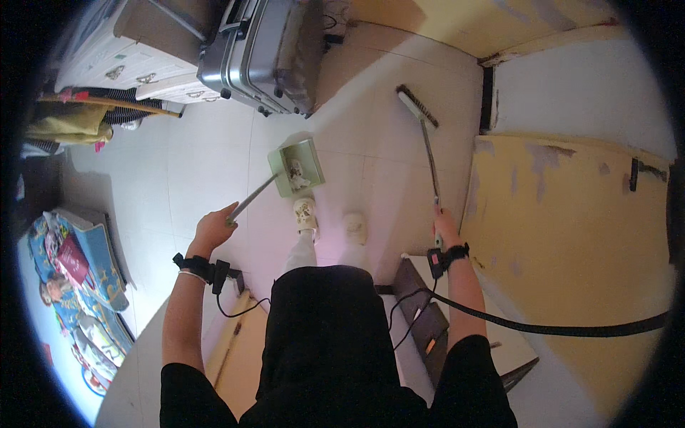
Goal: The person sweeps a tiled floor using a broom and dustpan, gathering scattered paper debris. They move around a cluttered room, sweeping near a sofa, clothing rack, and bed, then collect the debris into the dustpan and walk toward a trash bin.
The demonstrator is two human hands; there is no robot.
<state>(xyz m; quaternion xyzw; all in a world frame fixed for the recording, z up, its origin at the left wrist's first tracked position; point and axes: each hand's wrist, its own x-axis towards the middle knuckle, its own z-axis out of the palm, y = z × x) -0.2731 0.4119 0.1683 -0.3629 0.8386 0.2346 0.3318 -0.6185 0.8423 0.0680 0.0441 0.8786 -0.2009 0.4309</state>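
My left hand [215, 230] is closed around the handle of a pale green dustpan [316, 161]. The pan lies in front of my left foot, with some whitish and dark litter [297, 171] inside it. My right hand [447, 227] grips the long thin handle of a broom [429, 153]. Its head, with dark bristles, is farther out on the floor to the right, apart from the dustpan. Straps with small black boxes sit on both my wrists.
A grey suitcase [267, 57] stands ahead beside a white drawer cabinet [118, 68]. A yellow door panel [564, 207] is on the right. A low cabinet [492, 321] stands by my right arm, a black cable [549, 328] crossing it. Left lies a blue patterned cushion [93, 250] with items.
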